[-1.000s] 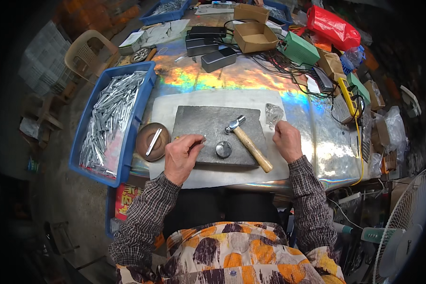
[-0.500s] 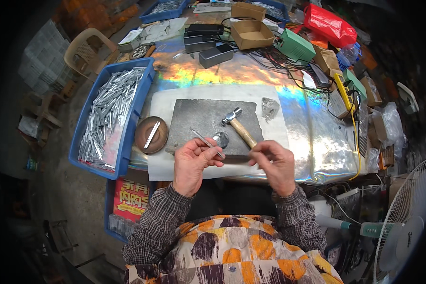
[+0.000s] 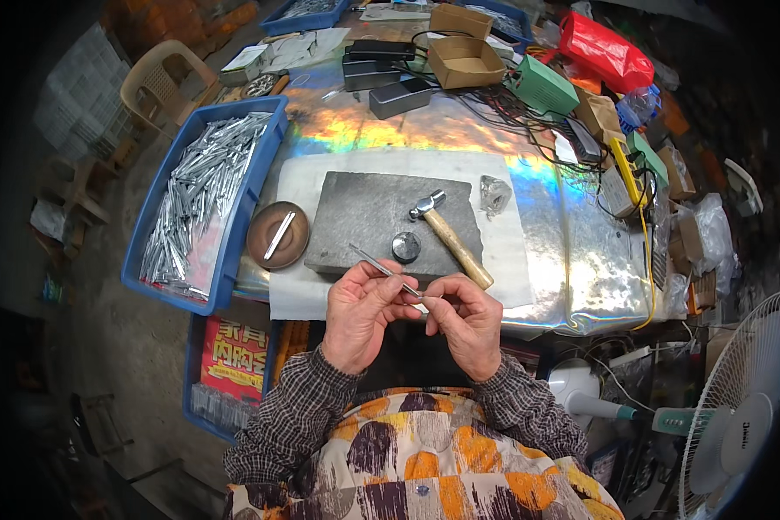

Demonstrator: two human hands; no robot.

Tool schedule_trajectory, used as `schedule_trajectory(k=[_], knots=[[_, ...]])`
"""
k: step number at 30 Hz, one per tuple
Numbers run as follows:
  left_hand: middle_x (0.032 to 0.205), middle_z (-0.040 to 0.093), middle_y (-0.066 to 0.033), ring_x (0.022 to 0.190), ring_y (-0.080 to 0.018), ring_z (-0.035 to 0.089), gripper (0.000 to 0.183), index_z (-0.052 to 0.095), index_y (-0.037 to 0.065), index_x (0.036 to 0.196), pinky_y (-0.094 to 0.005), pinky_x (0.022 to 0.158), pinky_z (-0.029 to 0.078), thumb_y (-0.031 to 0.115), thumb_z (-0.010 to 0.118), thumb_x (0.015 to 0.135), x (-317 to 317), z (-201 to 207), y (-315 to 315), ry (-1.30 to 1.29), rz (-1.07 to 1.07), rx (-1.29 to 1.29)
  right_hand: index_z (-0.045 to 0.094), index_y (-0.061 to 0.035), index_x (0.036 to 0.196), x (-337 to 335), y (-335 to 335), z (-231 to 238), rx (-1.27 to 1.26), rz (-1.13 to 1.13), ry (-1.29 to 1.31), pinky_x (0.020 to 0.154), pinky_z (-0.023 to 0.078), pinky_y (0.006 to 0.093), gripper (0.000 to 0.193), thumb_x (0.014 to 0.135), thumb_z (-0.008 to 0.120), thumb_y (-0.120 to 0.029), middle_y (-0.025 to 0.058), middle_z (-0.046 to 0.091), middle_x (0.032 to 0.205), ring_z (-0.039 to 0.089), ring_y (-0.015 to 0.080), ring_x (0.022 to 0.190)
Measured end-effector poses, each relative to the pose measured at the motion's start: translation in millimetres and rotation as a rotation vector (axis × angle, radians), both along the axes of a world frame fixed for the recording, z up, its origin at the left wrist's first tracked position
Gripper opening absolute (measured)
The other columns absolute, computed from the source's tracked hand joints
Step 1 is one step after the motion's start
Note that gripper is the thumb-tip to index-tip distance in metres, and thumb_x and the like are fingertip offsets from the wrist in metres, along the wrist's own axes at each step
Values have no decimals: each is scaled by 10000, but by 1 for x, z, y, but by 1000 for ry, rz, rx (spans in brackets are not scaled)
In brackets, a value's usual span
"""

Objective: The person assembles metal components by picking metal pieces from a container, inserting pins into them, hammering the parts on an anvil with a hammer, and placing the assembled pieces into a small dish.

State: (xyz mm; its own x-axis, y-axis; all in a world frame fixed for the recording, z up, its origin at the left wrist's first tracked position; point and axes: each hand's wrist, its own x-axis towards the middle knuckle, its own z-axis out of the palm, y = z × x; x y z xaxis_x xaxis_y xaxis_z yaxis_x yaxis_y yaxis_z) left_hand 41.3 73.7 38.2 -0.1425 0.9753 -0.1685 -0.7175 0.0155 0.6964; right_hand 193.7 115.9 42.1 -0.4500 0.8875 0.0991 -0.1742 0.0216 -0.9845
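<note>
My left hand (image 3: pixel 364 312) pinches a slim silver metal rod (image 3: pixel 372 261), which slants from upper left down toward my other hand. The fingers of my right hand (image 3: pixel 464 322) are pressed together at the rod's near end; whether they grip the rod or a tiny piece there is hidden. Beyond my hands lies a grey stone block (image 3: pixel 355 217). On it sit a small round dark metal piece (image 3: pixel 406 247) and a ball-peen hammer (image 3: pixel 451 238), its wooden handle pointing toward me. Left of the block, a round brown dish (image 3: pixel 265 260) holds a few similar rods (image 3: pixel 279 236).
A blue tray (image 3: pixel 234 260) full of silver rods stands at the left. A small clear plastic bag (image 3: pixel 494 196) lies right of the block on white paper (image 3: pixel 516 269). Boxes, cables and a yellow power strip (image 3: pixel 630 169) crowd the far right; a fan (image 3: pixel 737 416) stands near right.
My right hand has moved left from beside the hammer handle to the rod's near end. My left hand still holds the rod, shifted slightly right. The hammer and block stay in place.
</note>
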Motion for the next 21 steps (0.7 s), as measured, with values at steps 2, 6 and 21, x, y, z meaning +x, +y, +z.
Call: schedule_trajectory(k=[2, 6, 21], knots=[[934, 640, -139, 789, -192, 649, 173, 525, 20, 1051, -310, 670, 576, 75, 576, 895, 0, -1, -1, -21, -11, -7, 566, 46, 905, 0, -2, -1, -10, 0, -9, 503, 428, 179, 46, 873, 565, 13, 48, 555, 859, 538, 63, 592], [938, 639, -141, 797, -193, 648, 176, 522, 23, 1055, -310, 671, 576, 73, 575, 895, 0, -2, -4, -28, -2, -20, 547, 36, 926, -2, -5, -2, -60, -12, 23, 502, 428, 180, 58, 885, 562, -2, 40, 563, 835, 535, 65, 588], [958, 649, -128, 845, -204, 655, 165, 534, 37, 1045, -306, 723, 558, 67, 583, 890, 11, -9, -1, -89, 73, 21, 515, 34, 923, -13, -11, -13, -33, -143, 67, 536, 463, 186, 72, 904, 548, -27, 54, 580, 818, 556, 74, 615]])
